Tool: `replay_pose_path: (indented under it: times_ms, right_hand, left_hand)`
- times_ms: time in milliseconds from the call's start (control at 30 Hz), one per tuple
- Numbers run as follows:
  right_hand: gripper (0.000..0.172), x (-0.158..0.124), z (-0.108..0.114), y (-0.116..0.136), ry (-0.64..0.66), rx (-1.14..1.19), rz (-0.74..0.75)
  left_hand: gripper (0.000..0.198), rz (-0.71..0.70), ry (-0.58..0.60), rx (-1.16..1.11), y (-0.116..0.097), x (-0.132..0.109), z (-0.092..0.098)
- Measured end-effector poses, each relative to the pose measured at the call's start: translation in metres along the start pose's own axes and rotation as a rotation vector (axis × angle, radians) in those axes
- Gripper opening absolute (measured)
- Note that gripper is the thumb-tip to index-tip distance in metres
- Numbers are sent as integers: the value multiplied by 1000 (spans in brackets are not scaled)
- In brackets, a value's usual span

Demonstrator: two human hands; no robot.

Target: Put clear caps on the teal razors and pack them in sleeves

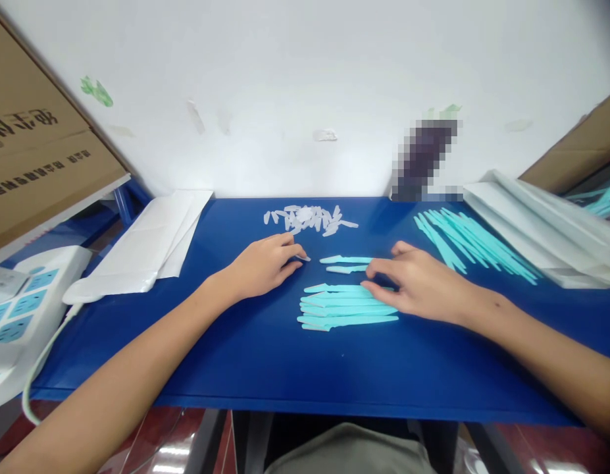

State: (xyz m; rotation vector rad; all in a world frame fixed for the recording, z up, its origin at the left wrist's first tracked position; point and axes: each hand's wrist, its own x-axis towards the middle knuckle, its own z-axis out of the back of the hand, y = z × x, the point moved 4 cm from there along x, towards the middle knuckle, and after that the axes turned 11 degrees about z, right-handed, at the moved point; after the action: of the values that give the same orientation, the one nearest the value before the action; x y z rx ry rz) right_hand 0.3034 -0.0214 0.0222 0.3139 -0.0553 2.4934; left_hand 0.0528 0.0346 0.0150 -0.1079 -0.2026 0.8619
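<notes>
My left hand is over the middle of the blue table, its thumb and forefinger closed on a small clear piece. My right hand lies to the right, its fingers curled at the handle end of a turquoise knife-shaped stick; another stick lies just behind it. Nearer me, several more turquoise sticks lie side by side, partly under my right hand. Beyond my left hand sits a loose heap of small clear pieces.
More turquoise sticks are spread at the right, beside white plastic bags. White bags, a power strip and a cardboard box stand at the left. A white wall borders the blue table behind.
</notes>
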Motion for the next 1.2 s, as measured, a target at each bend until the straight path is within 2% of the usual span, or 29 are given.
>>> replay_pose_path:
  times_ms: [100,200,400,500,633,700,767,833,933,1000,1133,1200]
  right_hand:
    - [26,-3,-5,-1,56,39,-6]
    - [28,-4,-9,-1,96,91,-2]
    - [28,-4,-8,-1,74,162,35]
    - [28,-5,-8,-2,49,141,62]
    - [28,-8,-8,-5,38,99,61]
    - [28,-9,-6,-6,19,69,72]
    - [28,-9,-3,-6,-18,29,92]
    - [28,-7,2,-6,-61,6,112]
    - [25,-7,8,-8,-113,33,121]
    - [23,-9,9,-11,-106,72,88]
    - [21,-15,5,-21,-17,168,-85]
    - [22,-16,4,-23,-13,211,-143]
  left_hand:
    - [28,-65,-1,-8,-4,-4,4]
    - [32,-106,56,53,-13,-5,6]
    - [35,-66,117,157,-19,-5,5]
    - [34,-66,93,209,-17,-5,2]
    - [26,-99,-12,234,-15,-4,0]
    - [23,-135,-73,189,-15,-4,-1]
    - [20,-138,-158,44,-16,-3,1]
    - [17,-76,-236,-203,-15,-2,5]
    - [27,52,-233,-515,-11,-1,3]
    - [23,71,-209,-534,-10,0,-1]
    - [23,22,-241,-341,-8,1,-6]
    - [26,24,-235,-287,-7,1,-7]
